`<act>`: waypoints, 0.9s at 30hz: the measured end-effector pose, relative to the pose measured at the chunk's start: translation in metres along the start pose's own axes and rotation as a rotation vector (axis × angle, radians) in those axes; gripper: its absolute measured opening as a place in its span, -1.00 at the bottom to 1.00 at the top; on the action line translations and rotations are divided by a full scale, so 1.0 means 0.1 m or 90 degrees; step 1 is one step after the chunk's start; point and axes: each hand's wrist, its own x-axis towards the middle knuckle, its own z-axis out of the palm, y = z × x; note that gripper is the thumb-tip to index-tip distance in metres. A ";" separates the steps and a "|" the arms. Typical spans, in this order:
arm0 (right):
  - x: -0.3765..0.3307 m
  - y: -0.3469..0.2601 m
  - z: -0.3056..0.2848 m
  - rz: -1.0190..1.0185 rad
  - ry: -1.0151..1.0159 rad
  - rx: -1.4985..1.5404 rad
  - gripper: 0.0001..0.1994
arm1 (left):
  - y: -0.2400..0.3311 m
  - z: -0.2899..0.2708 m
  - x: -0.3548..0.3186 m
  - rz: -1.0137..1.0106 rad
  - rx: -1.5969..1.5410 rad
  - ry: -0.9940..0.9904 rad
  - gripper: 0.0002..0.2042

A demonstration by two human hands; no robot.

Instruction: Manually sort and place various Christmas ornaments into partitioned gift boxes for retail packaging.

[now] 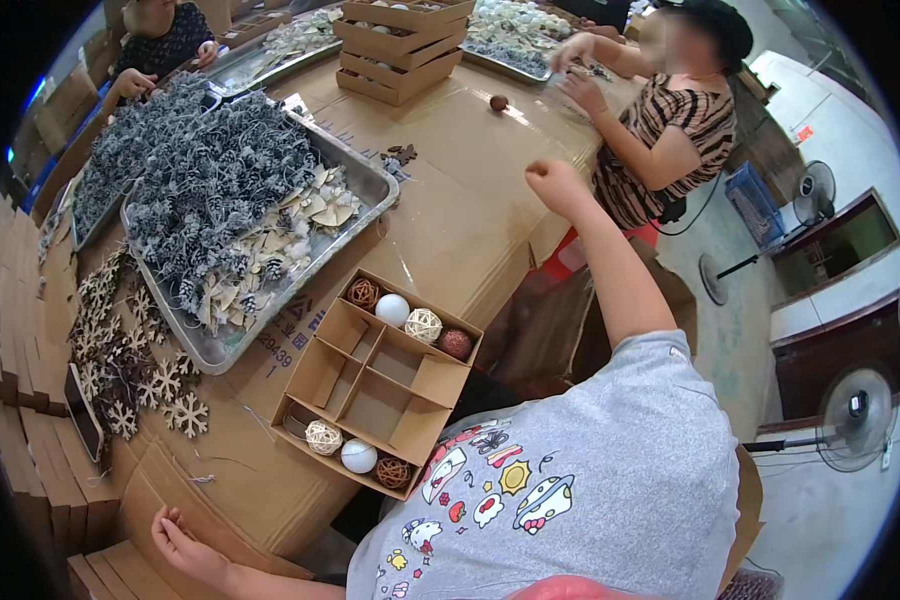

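My right hand [558,187] is stretched out over the table's right edge, fingers curled closed; whatever they may hold is hidden. Low on the left, my left hand [182,543] hovers beside the cardboard, its fingers loosely bent and apart, holding nothing visible. Between my arms a divided cardboard box [378,400] lies at the table edge against my shirt. Its far row has a brown wicker ball [362,293], a white ball [392,309], a cream wicker ball [423,325] and a brown glittery ball [456,344]. More wicker balls and a white ball [358,456] line the near row.
A metal tray [370,190] heaped with grey pinecones and pale dried pieces is left of the box. Wooden snowflakes [185,412] lie near it. Stacked boxes [400,75] and a loose brown ball [498,102] are farther back. Two people work across and right.
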 end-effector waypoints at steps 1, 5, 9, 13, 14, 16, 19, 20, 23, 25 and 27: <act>0.18 0.06 0.13 -0.030 0.070 -0.028 -0.58 | 0.00 -0.01 0.01 -0.003 0.007 0.003 -0.76; 0.82 0.04 0.58 -0.012 0.238 -0.021 -0.43 | -0.09 -0.09 0.05 -0.019 -0.007 0.028 -0.78; 1.11 -0.18 0.65 0.038 0.179 -0.093 -0.43 | -0.10 -0.06 0.07 -0.026 -0.029 0.054 -0.79; 1.29 -0.20 0.62 -0.025 0.060 -0.201 -0.51 | -0.15 -0.05 0.10 -0.030 -0.009 0.058 -0.79; 1.33 -0.17 0.63 -0.026 0.061 -0.204 -0.52 | -0.15 -0.03 0.10 -0.040 -0.013 0.062 -0.80; 1.45 -0.02 0.60 -0.050 0.041 -0.182 -0.52 | -0.19 -0.02 0.13 -0.041 -0.021 0.055 -0.81; 1.47 0.14 0.51 -0.109 0.010 -0.057 -0.51 | -0.29 -0.02 0.18 -0.033 -0.040 0.048 -0.82; 1.29 -0.06 0.41 -0.129 0.017 0.022 -0.52 | -0.24 -0.02 0.16 -0.045 -0.043 0.070 -0.82; 0.54 -0.91 0.19 -0.107 -0.148 0.337 -0.56 | -0.22 -0.14 0.08 -0.041 0.001 0.095 -0.82; 0.04 -1.32 0.18 -0.158 -0.184 0.232 -0.61 | -0.35 -0.10 0.11 -0.030 0.002 0.127 -0.82; -0.30 -1.54 0.26 -0.318 -0.224 0.277 -0.64 | -0.25 0.03 0.10 0.027 0.058 0.129 -0.82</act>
